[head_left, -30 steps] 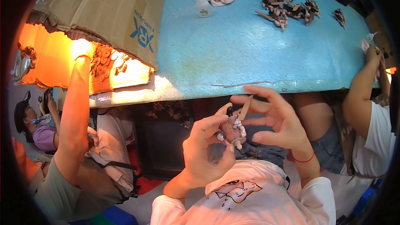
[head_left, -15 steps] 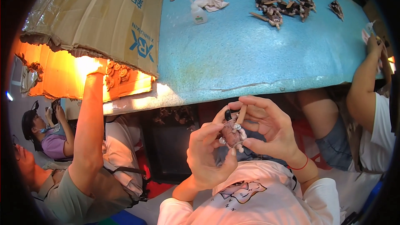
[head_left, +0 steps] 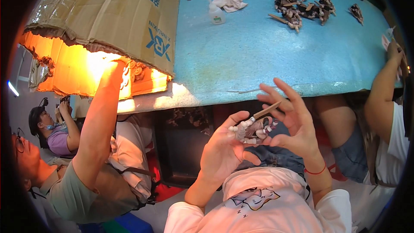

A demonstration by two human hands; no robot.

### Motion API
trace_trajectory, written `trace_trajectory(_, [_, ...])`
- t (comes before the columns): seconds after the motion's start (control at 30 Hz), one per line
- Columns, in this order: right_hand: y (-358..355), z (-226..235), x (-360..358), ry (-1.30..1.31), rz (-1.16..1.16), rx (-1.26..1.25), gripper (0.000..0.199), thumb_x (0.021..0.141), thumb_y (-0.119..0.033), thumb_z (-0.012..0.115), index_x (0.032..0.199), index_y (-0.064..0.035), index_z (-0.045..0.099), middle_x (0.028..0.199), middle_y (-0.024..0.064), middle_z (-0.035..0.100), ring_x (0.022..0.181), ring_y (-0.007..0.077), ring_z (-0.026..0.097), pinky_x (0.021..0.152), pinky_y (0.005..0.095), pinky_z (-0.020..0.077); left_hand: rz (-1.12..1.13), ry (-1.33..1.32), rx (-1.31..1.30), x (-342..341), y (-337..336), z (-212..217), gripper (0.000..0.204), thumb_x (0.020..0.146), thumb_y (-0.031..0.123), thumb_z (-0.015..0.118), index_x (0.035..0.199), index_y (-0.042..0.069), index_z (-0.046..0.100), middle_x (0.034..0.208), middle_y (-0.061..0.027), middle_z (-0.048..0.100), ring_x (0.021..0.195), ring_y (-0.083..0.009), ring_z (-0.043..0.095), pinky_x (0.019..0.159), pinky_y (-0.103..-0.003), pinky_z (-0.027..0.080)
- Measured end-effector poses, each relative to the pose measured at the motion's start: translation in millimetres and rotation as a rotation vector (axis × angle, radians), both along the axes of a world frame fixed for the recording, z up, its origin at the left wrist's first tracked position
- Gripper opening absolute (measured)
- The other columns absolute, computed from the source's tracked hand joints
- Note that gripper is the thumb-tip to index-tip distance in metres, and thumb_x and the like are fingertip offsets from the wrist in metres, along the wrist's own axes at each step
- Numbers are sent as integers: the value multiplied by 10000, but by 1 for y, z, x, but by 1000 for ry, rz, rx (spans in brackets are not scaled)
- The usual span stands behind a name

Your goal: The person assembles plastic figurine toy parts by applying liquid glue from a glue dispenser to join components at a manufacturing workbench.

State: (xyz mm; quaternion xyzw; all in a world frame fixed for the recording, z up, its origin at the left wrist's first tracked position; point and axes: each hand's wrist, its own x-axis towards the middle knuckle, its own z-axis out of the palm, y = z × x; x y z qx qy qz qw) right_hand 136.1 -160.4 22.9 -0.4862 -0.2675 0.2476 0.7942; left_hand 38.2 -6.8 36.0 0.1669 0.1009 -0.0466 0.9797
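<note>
Above my lap, a small figurine (head_left: 251,132) with pale limbs and a brownish body rests in my left hand (head_left: 223,150), whose fingers and thumb close round its near side. A flat, tan blade-shaped piece (head_left: 266,110) sticks out from the figurine toward the upper right. My right hand (head_left: 297,123) is just right of the figurine with its fingers spread. Its thumb lies close to the figurine's dark end; whether it touches, I cannot tell. My left fingers are partly hidden behind the figurine.
Ahead, the blue-topped table (head_left: 224,60) bears several similar figurines (head_left: 297,11), a small white bottle (head_left: 216,14) and a crumpled cloth (head_left: 232,0). A torn cardboard box (head_left: 129,21), lit orange inside, stands left, with a co-worker's arm (head_left: 101,112) reaching in. A black bin (head_left: 183,159) sits below.
The figurine has turned over in my hands, and its blade piece now slants right. My right fingers have spread and come away from it. The whole view has shifted slightly.
</note>
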Motion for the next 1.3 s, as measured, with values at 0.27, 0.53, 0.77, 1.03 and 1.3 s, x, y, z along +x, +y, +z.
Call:
trace_trajectory(0.27, [1, 18, -5, -246, -87, -242, 396, 671, -21, 699, 1043, 21, 573, 1031, 153, 617, 930, 202, 617, 790, 292, 496, -70, 59, -366, -7, -3, -6, 534, 857, 217, 418, 1326, 12, 268, 1257, -260, 410, 1039, -386, 527, 702, -504, 533])
trace_trajectory(0.53, [7, 17, -5, -331, -249, -201, 281, 633, -24, 716, 888, 23, 609, 970, 143, 623, 825, 186, 628, 710, 271, 517, -150, 33, -372, -4, -9, -8, 534, 903, 294, 326, 1345, 5, 251, 1300, -254, 370, 1079, -445, 484, 694, -546, 514])
trace_trajectory(0.77, [9, 23, -2, -494, -279, -250, 267, 611, -18, 728, 843, 13, 600, 934, 150, 629, 791, 185, 612, 633, 266, 521, -184, -84, -272, -2, -10, -8, 704, 915, 520, 224, 1303, -62, 301, 1279, -251, 395, 887, -404, 581, 603, -444, 525])
trace_trajectory(1.03, [11, 20, -3, -497, -262, -246, 278, 592, -15, 727, 840, 9, 603, 910, 141, 640, 769, 187, 617, 623, 266, 515, -173, -29, -288, -4, -8, -12, 646, 925, 468, 279, 1280, -68, 342, 1276, -241, 414, 656, -268, 507, 465, -285, 402])
trace_trajectory(1.3, [13, 19, -3, -499, -269, -225, 265, 599, -20, 722, 837, 2, 609, 885, 120, 649, 741, 167, 623, 562, 238, 490, -125, -6, -338, -6, -10, -16, 596, 923, 412, 350, 1284, -62, 339, 1290, -255, 391, 733, -266, 508, 450, -255, 413])
